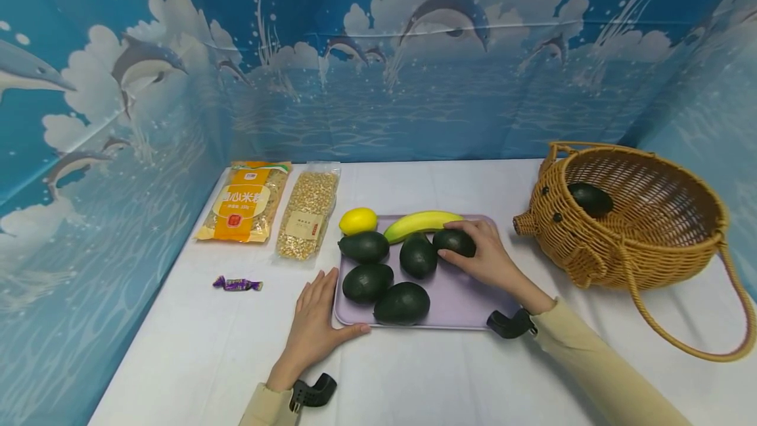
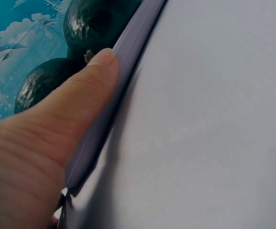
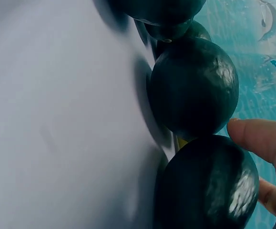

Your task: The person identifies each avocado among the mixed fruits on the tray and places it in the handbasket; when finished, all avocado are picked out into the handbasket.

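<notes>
My right hand point(image 1: 483, 256) reaches over a lilac tray point(image 1: 458, 294) and holds a dark green avocado point(image 1: 454, 242), thumb on its near left side and fingers over its top. In the right wrist view, that avocado point(image 3: 207, 186) lies close against another avocado point(image 3: 194, 88). My left hand point(image 1: 318, 313) lies with fingers straight along the tray's left edge. Its thumb point(image 2: 87, 88) rests on the front rim, beside an avocado in the left wrist view. Several avocados point(image 1: 402, 304) sit on the tray, with a banana point(image 1: 414, 223) and a lemon point(image 1: 358, 221) at its back.
A pig-shaped wicker basket point(image 1: 582, 252) stands on the right with an avocado point(image 1: 591, 199) inside; its handle point(image 1: 680, 344) hangs toward the front. Two food bags, one orange-labelled point(image 1: 242, 202) and one with pale grains point(image 1: 307, 212), lie left of the tray, near a purple-wrapped candy point(image 1: 238, 284).
</notes>
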`<state>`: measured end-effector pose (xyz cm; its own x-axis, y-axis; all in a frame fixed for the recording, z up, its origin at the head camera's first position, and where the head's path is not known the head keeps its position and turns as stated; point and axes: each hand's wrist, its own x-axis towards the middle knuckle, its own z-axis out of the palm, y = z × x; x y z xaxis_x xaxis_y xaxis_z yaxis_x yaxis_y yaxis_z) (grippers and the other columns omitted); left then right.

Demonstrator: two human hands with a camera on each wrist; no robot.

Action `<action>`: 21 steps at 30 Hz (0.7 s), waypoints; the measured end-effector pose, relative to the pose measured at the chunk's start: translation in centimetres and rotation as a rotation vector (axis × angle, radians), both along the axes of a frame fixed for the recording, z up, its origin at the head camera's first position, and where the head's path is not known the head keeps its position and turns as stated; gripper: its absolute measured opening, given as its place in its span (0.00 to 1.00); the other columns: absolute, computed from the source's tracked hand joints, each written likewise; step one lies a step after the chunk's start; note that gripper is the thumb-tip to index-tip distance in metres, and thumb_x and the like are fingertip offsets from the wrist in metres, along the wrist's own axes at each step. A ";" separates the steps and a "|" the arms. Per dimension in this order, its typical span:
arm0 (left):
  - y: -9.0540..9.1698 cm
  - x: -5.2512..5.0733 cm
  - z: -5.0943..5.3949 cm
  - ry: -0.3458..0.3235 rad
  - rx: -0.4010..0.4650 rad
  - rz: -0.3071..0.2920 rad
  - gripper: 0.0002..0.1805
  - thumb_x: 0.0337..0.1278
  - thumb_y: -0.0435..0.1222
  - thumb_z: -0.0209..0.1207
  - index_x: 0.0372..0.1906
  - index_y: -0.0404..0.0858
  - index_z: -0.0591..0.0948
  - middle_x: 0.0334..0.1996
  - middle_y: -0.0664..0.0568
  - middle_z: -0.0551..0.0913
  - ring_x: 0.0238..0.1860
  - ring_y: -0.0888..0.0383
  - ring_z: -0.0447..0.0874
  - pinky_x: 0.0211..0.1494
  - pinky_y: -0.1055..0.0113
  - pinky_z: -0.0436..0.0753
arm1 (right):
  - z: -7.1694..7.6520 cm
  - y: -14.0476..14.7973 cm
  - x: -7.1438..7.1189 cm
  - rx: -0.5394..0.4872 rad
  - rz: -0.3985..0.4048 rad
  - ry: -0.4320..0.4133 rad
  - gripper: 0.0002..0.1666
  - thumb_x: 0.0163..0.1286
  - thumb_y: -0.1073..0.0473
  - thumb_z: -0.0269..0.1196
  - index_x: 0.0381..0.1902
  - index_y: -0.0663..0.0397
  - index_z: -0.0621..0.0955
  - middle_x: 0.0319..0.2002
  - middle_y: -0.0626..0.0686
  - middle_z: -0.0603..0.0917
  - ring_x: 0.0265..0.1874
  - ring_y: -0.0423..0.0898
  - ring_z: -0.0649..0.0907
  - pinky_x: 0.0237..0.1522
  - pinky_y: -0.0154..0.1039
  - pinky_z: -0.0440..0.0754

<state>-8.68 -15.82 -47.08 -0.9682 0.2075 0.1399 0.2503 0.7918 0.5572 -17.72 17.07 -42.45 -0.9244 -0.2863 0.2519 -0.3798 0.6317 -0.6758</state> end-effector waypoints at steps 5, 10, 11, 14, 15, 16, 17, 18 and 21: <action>0.0 0.0 -0.1 0.001 -0.006 0.002 0.64 0.34 0.66 0.67 0.74 0.35 0.53 0.72 0.43 0.56 0.73 0.49 0.44 0.72 0.51 0.42 | -0.2 0.2 0.1 -0.010 0.004 -0.022 0.28 0.58 0.54 0.71 0.54 0.58 0.75 0.51 0.63 0.74 0.54 0.61 0.67 0.52 0.56 0.64; 0.0 0.0 -0.1 -0.003 -0.007 0.003 0.64 0.35 0.65 0.67 0.74 0.35 0.53 0.72 0.42 0.56 0.73 0.49 0.44 0.72 0.51 0.42 | -0.1 0.4 0.4 0.018 0.005 -0.072 0.31 0.59 0.50 0.70 0.56 0.55 0.73 0.52 0.64 0.73 0.52 0.61 0.71 0.51 0.59 0.68; 0.0 0.0 -0.1 -0.004 -0.007 0.003 0.64 0.35 0.65 0.67 0.74 0.35 0.53 0.72 0.43 0.55 0.73 0.49 0.44 0.72 0.51 0.42 | -0.1 0.4 0.5 0.028 0.003 -0.084 0.31 0.59 0.48 0.69 0.56 0.54 0.72 0.52 0.64 0.73 0.52 0.61 0.71 0.51 0.60 0.68; 0.0 0.0 -0.1 -0.007 -0.007 0.003 0.64 0.35 0.65 0.67 0.74 0.35 0.53 0.72 0.42 0.55 0.73 0.49 0.44 0.72 0.51 0.42 | 0.1 0.7 0.7 0.052 -0.001 -0.118 0.33 0.61 0.45 0.67 0.58 0.51 0.71 0.53 0.65 0.72 0.53 0.60 0.71 0.52 0.61 0.68; 0.0 0.0 -0.1 -0.008 -0.008 0.004 0.64 0.35 0.65 0.67 0.74 0.35 0.53 0.72 0.42 0.55 0.73 0.49 0.44 0.72 0.51 0.42 | 0.1 0.7 0.8 0.057 -0.002 -0.125 0.33 0.61 0.45 0.67 0.59 0.51 0.70 0.53 0.65 0.72 0.53 0.60 0.71 0.52 0.61 0.68; 0.0 0.0 -0.1 -0.008 -0.008 0.004 0.64 0.35 0.65 0.67 0.74 0.35 0.53 0.72 0.42 0.55 0.73 0.49 0.44 0.72 0.51 0.42 | 0.2 0.8 0.9 0.063 -0.002 -0.129 0.34 0.61 0.44 0.67 0.60 0.51 0.70 0.54 0.65 0.72 0.54 0.60 0.71 0.53 0.61 0.68; 0.0 0.0 -0.1 -0.010 -0.008 0.004 0.64 0.35 0.65 0.67 0.74 0.35 0.53 0.72 0.42 0.55 0.73 0.49 0.44 0.72 0.51 0.42 | 0.2 0.9 1.0 0.067 0.000 -0.129 0.34 0.61 0.44 0.66 0.60 0.50 0.69 0.53 0.65 0.72 0.53 0.59 0.71 0.52 0.61 0.68; 0.0 0.0 -0.1 -0.011 -0.008 0.004 0.64 0.35 0.65 0.67 0.74 0.35 0.53 0.72 0.42 0.55 0.73 0.49 0.44 0.72 0.51 0.42 | 0.1 1.0 1.1 0.070 0.003 -0.127 0.34 0.61 0.44 0.66 0.61 0.50 0.69 0.53 0.65 0.72 0.53 0.59 0.72 0.52 0.61 0.69; 0.0 0.0 0.0 -0.013 -0.009 0.005 0.64 0.35 0.65 0.67 0.74 0.36 0.53 0.72 0.42 0.55 0.73 0.49 0.44 0.72 0.51 0.42 | 0.1 1.1 1.4 0.081 0.004 -0.118 0.35 0.61 0.44 0.66 0.61 0.50 0.69 0.52 0.64 0.73 0.52 0.58 0.72 0.52 0.60 0.69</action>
